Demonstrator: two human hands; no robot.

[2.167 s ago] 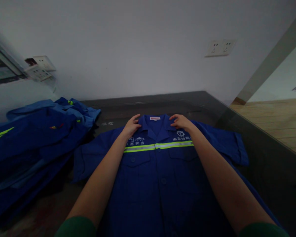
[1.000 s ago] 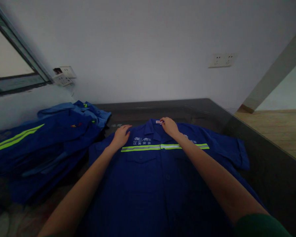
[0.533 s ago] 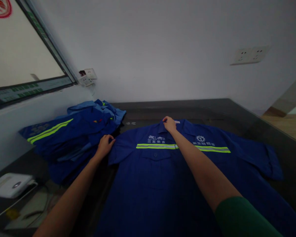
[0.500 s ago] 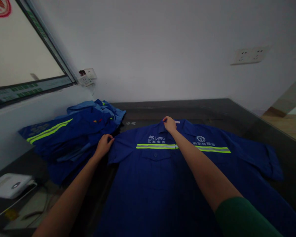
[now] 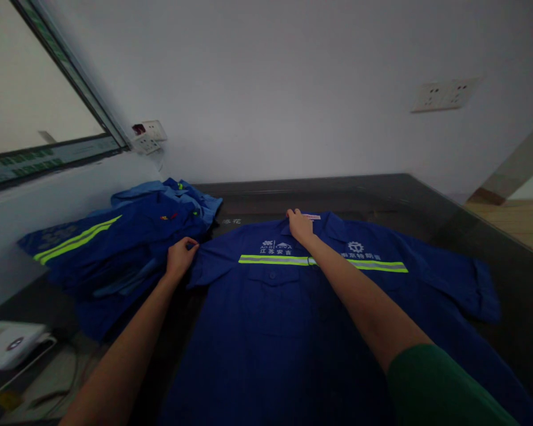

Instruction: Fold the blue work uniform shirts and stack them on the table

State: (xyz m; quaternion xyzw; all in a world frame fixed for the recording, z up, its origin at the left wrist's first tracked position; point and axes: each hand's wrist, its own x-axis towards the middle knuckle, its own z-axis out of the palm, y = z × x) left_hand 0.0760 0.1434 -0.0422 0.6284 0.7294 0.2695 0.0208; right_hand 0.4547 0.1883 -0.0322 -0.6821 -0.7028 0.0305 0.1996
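A: Where is the blue short-sleeved work shirt [image 5: 249,307]?

B: It lies front side up on the dark tabletop [image 5: 364,192], with its collar [image 5: 336,226] towards the far edge. A yellow-green and silver reflective stripe [image 5: 273,260] runs across the chest, under white printed lettering and logos.

A: What is the left hand [image 5: 180,258] doing?

B: It is at the outer end of the left sleeve [image 5: 215,258], thumb and forefinger brought together in a pinch on the cloth at the sleeve's far corner.

A: And the right hand [image 5: 301,226]?

B: That one is on the left part of the collar, beside the pale neck label [image 5: 311,217], its fingers bent over the cloth. The thumb is hidden, so I can't tell whether it pinches or merely presses. The right forearm crosses over the stripe.

A: How does the right sleeve [image 5: 464,281] lie?

B: Stretched out to the right on the tabletop, with neither hand on it.

A: What is around the shirt?

B: On the left, a heap of blue work clothes [image 5: 128,236], some lighter blue, one piece with a reflective stripe of its own. Nearer, at the left edge, is a white electronic device [image 5: 9,343] with cables beside it. Wall sockets [image 5: 445,94] are on the far wall to the right, and more are in the far left corner by the window [image 5: 26,71].
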